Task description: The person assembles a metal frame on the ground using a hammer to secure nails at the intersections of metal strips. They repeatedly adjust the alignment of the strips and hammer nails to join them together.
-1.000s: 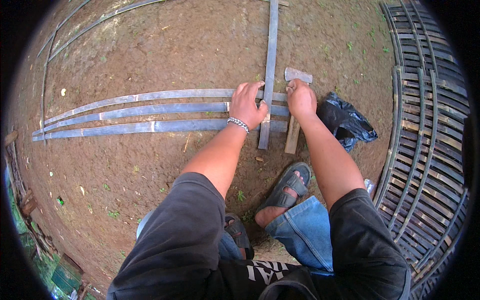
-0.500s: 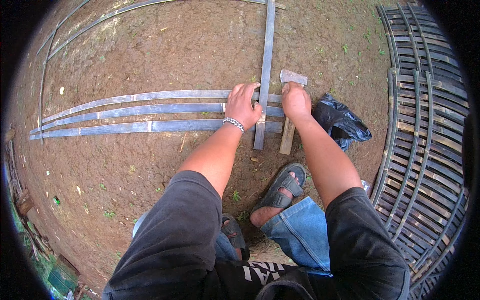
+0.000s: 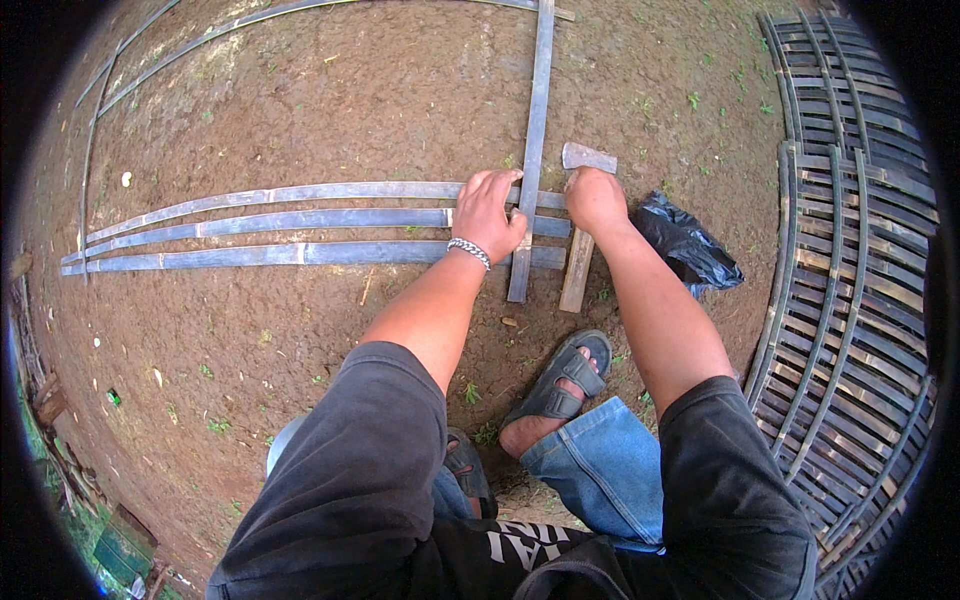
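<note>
Three long bamboo strips [image 3: 330, 219] lie side by side on the ground, running left to right. Across their right ends lies another bamboo strip [image 3: 536, 110], pointing away from me. My left hand [image 3: 487, 213], with a chain bracelet at its wrist, is over the long strips, its fingers bent and thumb closed against the left edge of the crossing strip. Just right of that crossing, my right hand [image 3: 597, 202] is closed around a hatchet [image 3: 577, 270] near its metal head. The hatchet's wooden handle points back toward me. Its grip is partly hidden under my fingers.
A crumpled black plastic bag [image 3: 690, 245] lies right of my right hand. Stacked slatted bamboo panels [image 3: 830, 330] fill the right side. Further bamboo strips [image 3: 215, 45] lie at the far left. My sandalled foot [image 3: 560, 385] stands on the bare soil below the hatchet.
</note>
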Demonstrator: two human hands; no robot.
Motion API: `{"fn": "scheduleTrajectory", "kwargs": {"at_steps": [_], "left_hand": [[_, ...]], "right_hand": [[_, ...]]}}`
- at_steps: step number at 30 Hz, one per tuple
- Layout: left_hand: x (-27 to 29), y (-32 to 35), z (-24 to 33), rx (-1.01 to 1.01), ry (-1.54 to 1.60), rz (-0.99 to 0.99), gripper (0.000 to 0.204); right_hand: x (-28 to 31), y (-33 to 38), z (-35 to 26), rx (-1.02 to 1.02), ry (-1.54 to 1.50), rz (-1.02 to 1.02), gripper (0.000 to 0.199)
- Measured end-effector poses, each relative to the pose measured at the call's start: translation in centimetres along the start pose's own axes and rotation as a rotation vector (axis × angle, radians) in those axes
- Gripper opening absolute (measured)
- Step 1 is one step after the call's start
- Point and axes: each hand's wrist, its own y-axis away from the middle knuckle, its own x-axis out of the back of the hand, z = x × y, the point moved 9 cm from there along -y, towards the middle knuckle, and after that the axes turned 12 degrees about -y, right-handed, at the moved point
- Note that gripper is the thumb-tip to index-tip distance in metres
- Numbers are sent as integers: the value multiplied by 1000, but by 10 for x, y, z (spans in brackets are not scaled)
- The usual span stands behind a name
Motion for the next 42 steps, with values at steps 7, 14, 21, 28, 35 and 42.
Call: {"fn": "scheduleTrajectory", "kwargs": {"at_steps": [7,14,21,28,35,42], "left_hand": [[3,-1,-1,14,23,31,52],[6,-5,-2,1,150,63,31],[0,-4,-6,15,182,24,23],[-1,-4,-9,72,172,41,18],[-6,-3,-22,238,230,41,16],[-4,-10,-9,58,152,59,15]], "right_hand": [[5,5,-6,15,-76,68,19],[-6,40,-30,299,-563,74,15],[-12,50,-36,297,-546,85,12],[-16,46,-37,331,-573,82,12],[-10,63,-5,202,-734,166,33],[-32,109,46,-11,-895,111,38]]}}
